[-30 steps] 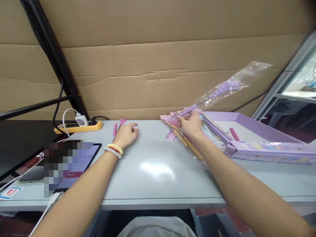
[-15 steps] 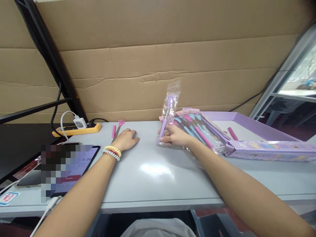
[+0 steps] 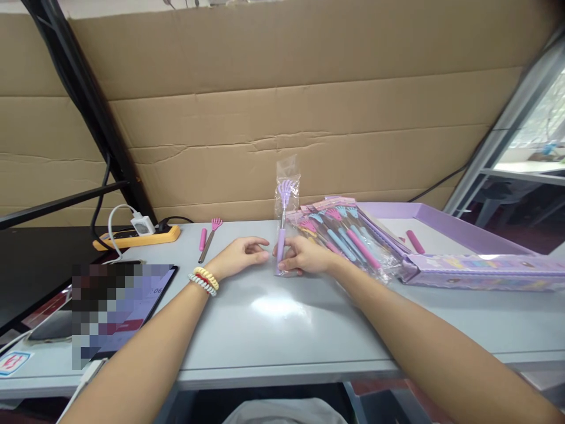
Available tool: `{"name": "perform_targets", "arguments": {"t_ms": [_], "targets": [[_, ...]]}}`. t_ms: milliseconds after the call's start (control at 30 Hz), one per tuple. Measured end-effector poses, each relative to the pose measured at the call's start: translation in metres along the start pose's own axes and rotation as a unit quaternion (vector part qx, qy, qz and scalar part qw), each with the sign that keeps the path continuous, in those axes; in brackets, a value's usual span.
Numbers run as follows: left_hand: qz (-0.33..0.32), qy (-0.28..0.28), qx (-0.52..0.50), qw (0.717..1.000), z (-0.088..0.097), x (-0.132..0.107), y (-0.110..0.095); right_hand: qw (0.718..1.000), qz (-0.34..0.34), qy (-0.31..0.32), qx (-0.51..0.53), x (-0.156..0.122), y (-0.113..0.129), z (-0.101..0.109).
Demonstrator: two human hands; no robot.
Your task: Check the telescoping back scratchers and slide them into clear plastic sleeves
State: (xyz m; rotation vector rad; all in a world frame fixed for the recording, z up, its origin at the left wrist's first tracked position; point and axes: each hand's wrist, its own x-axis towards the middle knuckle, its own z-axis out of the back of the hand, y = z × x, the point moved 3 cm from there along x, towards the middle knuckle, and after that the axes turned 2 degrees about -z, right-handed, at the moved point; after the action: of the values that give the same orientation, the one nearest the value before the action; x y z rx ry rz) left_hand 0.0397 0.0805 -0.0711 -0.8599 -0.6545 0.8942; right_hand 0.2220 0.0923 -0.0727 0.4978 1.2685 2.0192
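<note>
My right hand (image 3: 302, 257) grips the handle of a purple back scratcher in a clear plastic bag (image 3: 283, 209), holding it upright on the grey table (image 3: 282, 318). My left hand (image 3: 241, 255), with coiled bands at the wrist, lies just left of it with fingers loosely spread toward the bag, holding nothing. A pile of bagged pink and blue scratchers (image 3: 346, 232) lies right of my right hand. A loose pink scratcher (image 3: 209, 233) lies behind my left hand.
A purple box lid (image 3: 463, 253) sits at the right with a pink piece (image 3: 414, 241) inside. A tablet (image 3: 119, 300) lies at the left, a yellow power strip with a charger (image 3: 141, 231) behind it. A cardboard wall backs the table.
My right hand lifted a bagged purple scratcher off the pile, swung it left and stood it upright in front of me. My left hand slid right toward it.
</note>
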Motion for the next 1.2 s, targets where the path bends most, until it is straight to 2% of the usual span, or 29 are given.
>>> {"name": "perform_targets", "arguments": {"t_ms": [67, 133, 333, 467, 567, 700, 900, 967, 1033, 1133, 1200], "targets": [[-0.003, 0.032, -0.071, 0.997, -0.009, 0.0, -0.004, 1.0, 0.013, -0.001, -0.002, -0.001, 0.003, -0.003], [-0.003, 0.04, -0.115, 0.993, -0.015, 0.001, -0.005, 0.999, 0.032, -0.011, -0.007, -0.002, 0.007, -0.007], [-0.023, 0.061, -0.202, 0.977, -0.019, 0.001, -0.006, 0.997, 0.056, -0.028, 0.034, -0.003, 0.012, -0.017], [0.008, 0.091, -0.21, 0.973, -0.018, 0.001, -0.003, 0.998, 0.044, -0.031, -0.021, -0.004, 0.015, -0.022], [0.01, 0.119, -0.212, 0.97, -0.02, 0.001, -0.004, 0.994, 0.042, -0.056, -0.085, -0.005, 0.017, -0.02], [0.017, 0.103, -0.21, 0.972, -0.021, 0.001, -0.008, 0.992, 0.024, -0.091, -0.082, -0.006, 0.018, -0.014], [0.008, 0.103, -0.193, 0.976, -0.017, -0.001, -0.014, 0.993, 0.017, -0.075, -0.087, -0.006, 0.019, -0.012], [-0.004, 0.078, -0.2, 0.977, -0.01, -0.001, -0.011, 0.988, 0.01, -0.092, -0.123, -0.005, 0.017, -0.007], [-0.011, 0.018, -0.196, 0.98, 0.001, 0.001, -0.006, 0.968, 0.009, -0.139, -0.21, -0.005, 0.015, 0.004], [0.001, -0.094, -0.153, 0.984, 0.018, 0.003, 0.005, 0.905, -0.061, -0.203, -0.369, -0.006, 0.008, 0.025], [0.015, -0.155, -0.128, 0.979, 0.025, 0.004, 0.011, 0.867, -0.138, -0.205, -0.433, -0.008, 0.003, 0.035]]}}
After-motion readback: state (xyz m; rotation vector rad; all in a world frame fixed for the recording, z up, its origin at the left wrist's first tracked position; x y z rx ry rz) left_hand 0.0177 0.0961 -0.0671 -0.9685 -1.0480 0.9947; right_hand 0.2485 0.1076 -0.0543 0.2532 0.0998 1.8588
